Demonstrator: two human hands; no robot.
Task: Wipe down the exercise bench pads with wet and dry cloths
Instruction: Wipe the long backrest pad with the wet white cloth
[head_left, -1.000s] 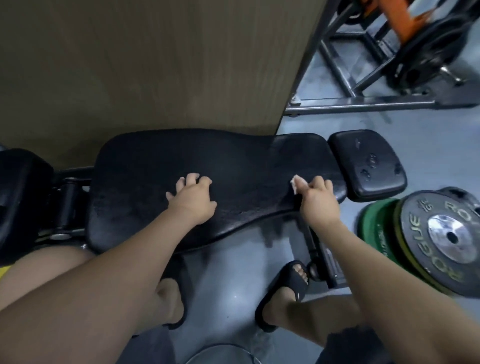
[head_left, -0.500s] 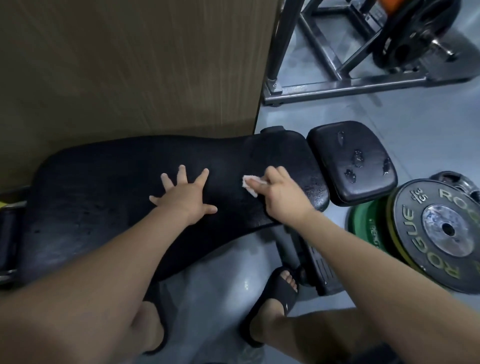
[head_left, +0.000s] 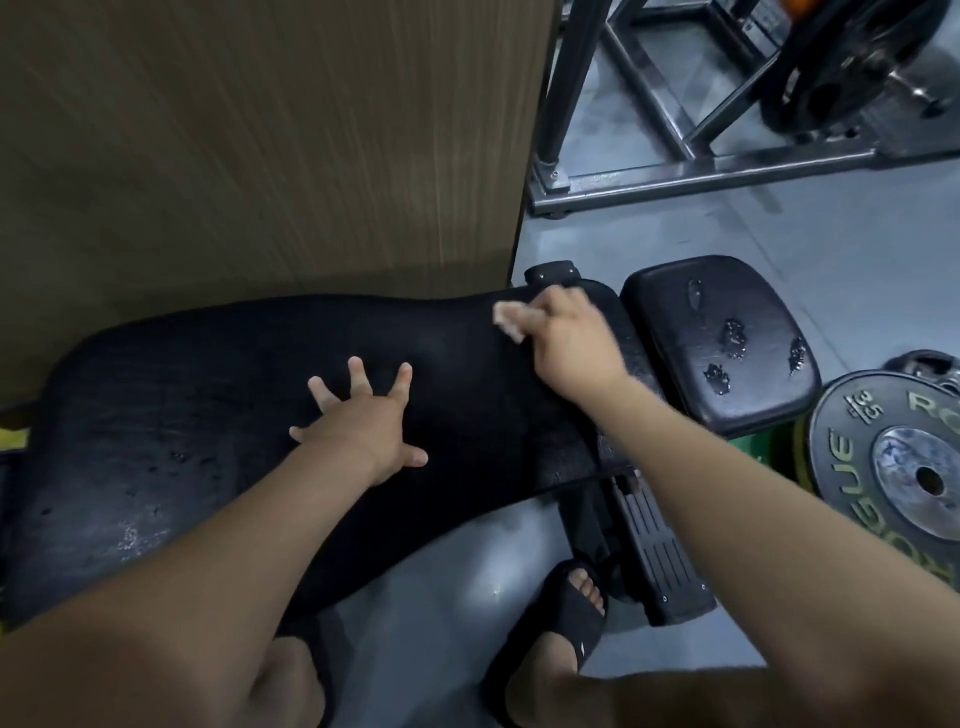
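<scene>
While the left hand (head_left: 363, 421) lies flat near the middle of the long black bench pad (head_left: 182, 441), its fingers (head_left: 358, 371) spread wide and straight and holding nothing, the right hand (head_left: 566, 343) is at the pad's far right end. There its fingers are curled over a small pale cloth (head_left: 506, 318), pressing it onto the surface. That hand is a little blurred, so I cannot read the exact grip. Just past that end of the long pad sits a smaller square pad (head_left: 670, 322), wet patches glistening on its top. Behind the long pad stands a wood-grain panel (head_left: 260, 145), and beyond its right end a steel rack frame (head_left: 701, 171) rests on the grey floor (head_left: 857, 249). A Rogue weight plate (head_left: 893, 467) sits to the right of the long pad, and a foot in a black sandal (head_left: 571, 618) is planted in front of it.
</scene>
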